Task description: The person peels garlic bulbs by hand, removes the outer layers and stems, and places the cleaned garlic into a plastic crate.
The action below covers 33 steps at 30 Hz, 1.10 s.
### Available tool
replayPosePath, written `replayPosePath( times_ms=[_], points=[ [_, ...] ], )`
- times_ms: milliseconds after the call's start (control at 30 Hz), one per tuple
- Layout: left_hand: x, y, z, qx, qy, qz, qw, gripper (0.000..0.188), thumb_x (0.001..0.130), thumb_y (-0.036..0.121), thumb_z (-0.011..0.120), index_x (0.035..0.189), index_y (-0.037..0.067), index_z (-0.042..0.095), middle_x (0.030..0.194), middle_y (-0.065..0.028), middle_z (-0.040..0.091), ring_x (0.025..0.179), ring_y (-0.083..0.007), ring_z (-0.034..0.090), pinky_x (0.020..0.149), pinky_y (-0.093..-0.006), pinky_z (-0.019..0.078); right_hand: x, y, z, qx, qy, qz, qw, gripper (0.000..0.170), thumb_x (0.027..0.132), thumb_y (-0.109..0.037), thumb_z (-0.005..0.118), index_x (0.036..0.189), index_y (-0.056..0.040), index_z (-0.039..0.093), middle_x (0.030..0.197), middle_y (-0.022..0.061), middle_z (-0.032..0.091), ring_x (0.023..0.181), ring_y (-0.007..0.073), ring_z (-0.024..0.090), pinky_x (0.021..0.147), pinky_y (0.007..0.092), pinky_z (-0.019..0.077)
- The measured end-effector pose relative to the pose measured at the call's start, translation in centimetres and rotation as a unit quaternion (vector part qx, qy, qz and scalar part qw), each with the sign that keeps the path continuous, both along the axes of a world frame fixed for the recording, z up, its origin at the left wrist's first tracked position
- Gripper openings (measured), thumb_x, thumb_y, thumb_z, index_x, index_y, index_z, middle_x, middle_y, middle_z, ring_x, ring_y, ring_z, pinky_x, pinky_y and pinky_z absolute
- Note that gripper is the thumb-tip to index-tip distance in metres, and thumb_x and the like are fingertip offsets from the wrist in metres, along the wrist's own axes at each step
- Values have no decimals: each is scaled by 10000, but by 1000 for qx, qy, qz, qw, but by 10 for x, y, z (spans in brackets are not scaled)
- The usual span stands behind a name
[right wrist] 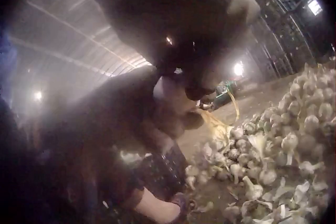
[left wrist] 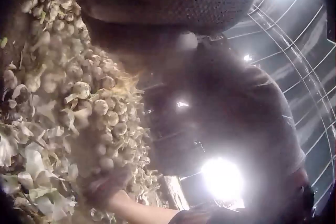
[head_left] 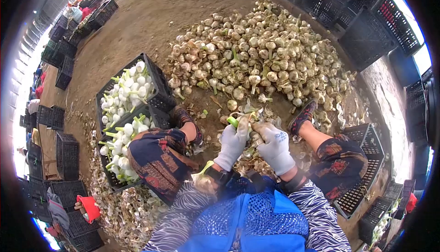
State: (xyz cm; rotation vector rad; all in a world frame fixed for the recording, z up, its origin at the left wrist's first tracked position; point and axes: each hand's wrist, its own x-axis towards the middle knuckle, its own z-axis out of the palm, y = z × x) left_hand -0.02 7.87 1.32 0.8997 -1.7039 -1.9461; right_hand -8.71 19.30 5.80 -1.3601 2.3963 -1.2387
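Both hands wear white gloves and meet over the ground between the person's knees. The left hand (head_left: 233, 143) grips a garlic bulb whose cut green stem (head_left: 233, 122) sticks out past the thumb; most of the bulb is hidden by the fingers. The right hand (head_left: 276, 150) has its fingers curled against the same garlic from the other side. Loose yellowish skin (right wrist: 218, 128) hangs from between the hands in the right wrist view. A blurred piece of garlic with a green end (head_left: 204, 168) overlaps the left wrist. Both hands look dark and hazy in the wrist views.
A large heap of unpeeled garlic (head_left: 256, 50) lies ahead. Black crates of peeled white garlic (head_left: 130, 89) stand at the left, and another black crate (head_left: 366, 160) at the right. Garlic skins (head_left: 123, 220) cover the ground, and more crates (head_left: 68, 156) line the left side.
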Motion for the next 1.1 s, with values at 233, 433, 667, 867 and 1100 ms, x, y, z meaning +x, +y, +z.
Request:
replayPosePath(
  times_ms=[233,433,667,867,1100],
  points=[
    [1,0,-4,26,-44,-20,998,458,951,432,516,792,13,612,624,8,555,582,-82,487,535,-268,402,-7,-5,-3,30,-51,-3,998,142,778,-57,623,915,-46,657,834,150,647,753,305,637,673,364,505],
    [0,-3,-3,70,-3,-41,997,423,966,397,498,908,0,628,759,-2,605,659,-70,541,582,-234,431,-9,-8,-19,16,-175,-58,983,129,843,-33,524,944,-4,599,836,145,641,720,263,631,660,351,505],
    [-2,-4,-1,189,42,-80,978,434,983,323,464,1234,-21,546,988,-26,624,831,-67,574,723,-212,467,-32,-3,-28,-74,-468,-127,871,148,914,-9,442,954,27,580,787,83,645,586,110,592,489,236,475],
    [-1,-8,6,215,134,-119,960,529,961,264,466,1408,-1,368,1152,-48,576,952,-81,560,816,-213,455,-25,10,-6,-61,-507,-74,857,246,919,-25,445,1135,42,541,866,66,642,656,96,588,595,231,488],
    [-4,-7,18,135,115,-106,978,464,991,310,426,1328,-8,464,1187,-59,563,1013,-105,534,888,-244,431,-7,0,8,-111,-436,-29,893,396,856,-205,688,1154,22,560,958,35,623,855,89,569,768,228,476]
  ],
)
